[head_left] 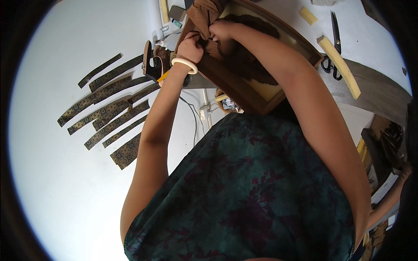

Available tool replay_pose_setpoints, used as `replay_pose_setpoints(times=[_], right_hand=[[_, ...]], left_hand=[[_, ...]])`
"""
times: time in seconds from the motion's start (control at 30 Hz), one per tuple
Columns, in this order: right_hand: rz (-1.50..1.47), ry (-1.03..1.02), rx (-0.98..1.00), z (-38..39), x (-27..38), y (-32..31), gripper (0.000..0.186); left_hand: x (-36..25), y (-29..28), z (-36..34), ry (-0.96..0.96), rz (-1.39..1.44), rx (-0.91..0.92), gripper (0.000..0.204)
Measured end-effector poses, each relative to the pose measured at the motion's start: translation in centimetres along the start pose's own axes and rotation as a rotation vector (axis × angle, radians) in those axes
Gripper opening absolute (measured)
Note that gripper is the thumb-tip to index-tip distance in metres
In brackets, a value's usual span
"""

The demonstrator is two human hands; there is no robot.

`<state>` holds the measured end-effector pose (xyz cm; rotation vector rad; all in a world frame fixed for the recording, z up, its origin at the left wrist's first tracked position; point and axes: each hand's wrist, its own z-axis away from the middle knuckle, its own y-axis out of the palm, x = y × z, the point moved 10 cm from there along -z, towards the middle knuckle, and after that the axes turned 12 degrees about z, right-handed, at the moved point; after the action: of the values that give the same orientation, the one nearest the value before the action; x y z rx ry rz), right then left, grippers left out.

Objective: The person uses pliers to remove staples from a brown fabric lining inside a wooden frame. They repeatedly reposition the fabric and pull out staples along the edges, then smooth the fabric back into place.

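Brown cloth (202, 17) lies bunched over the far left end of your brown-sided box (228, 85). Your left hand (190, 48) bends at the box's edge, fingers curled, their hold hidden; your right hand (221, 31) seems to pinch the cloth between closed fingers. You look to be working it at that corner, which calls for a steady grip. Patterned strips (100, 113) lie left; rightward, a foam strip (342, 68) crosses scissors (335, 30), apparently clear of your work

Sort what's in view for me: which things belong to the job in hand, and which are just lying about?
Likely in use, at left hand and right hand:
brown cloth
brown box

Likely lying about:
scissors
yellow strips
patterned strips
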<state>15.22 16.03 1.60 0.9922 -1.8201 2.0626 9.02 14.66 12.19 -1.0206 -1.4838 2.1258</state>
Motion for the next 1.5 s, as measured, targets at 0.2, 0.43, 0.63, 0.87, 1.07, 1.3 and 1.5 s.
replay_pose_setpoints(times=[0.2, 0.43, 0.63, 0.87, 1.07, 1.3, 1.5], right_hand=[[0.129, 0.004, 0.049, 0.1, 1.5, -0.4, 0.018], [0.033, 0.014, -0.005, 0.0, -1.4, 0.0, 0.03], [0.074, 0.029, 0.029, 1.1, 0.1, -1.2, 0.027], [0.238, 0.073, 0.199, -3.0, -0.9, -0.7, 0.035], [0.351, 0.014, 0.349, -3.5, 1.3, -0.4, 0.036], [0.538, -0.021, 0.318, -2.0, -1.7, -0.6, 0.043], [0.423, -0.013, 0.284, 1.0, -0.6, -1.4, 0.039]], left_hand=[[0.1, -0.5, 0.7, -0.005, 0.026, -0.073, 0.035], [-0.6, -1.6, 0.8, 0.035, 0.012, -0.085, 0.033], [-0.7, -2.3, 1.6, 0.03, -0.05, -0.118, 0.03], [-4.9, 1.2, 0.6, 0.009, -0.115, 0.197, 0.023], [1.0, 6.8, 2.5, -0.384, -0.607, 0.815, 0.036], [0.9, 2.7, 1.1, -0.302, -0.367, 0.451, 0.035], [1.1, 1.7, 0.7, -0.225, -0.305, 0.339, 0.034]])
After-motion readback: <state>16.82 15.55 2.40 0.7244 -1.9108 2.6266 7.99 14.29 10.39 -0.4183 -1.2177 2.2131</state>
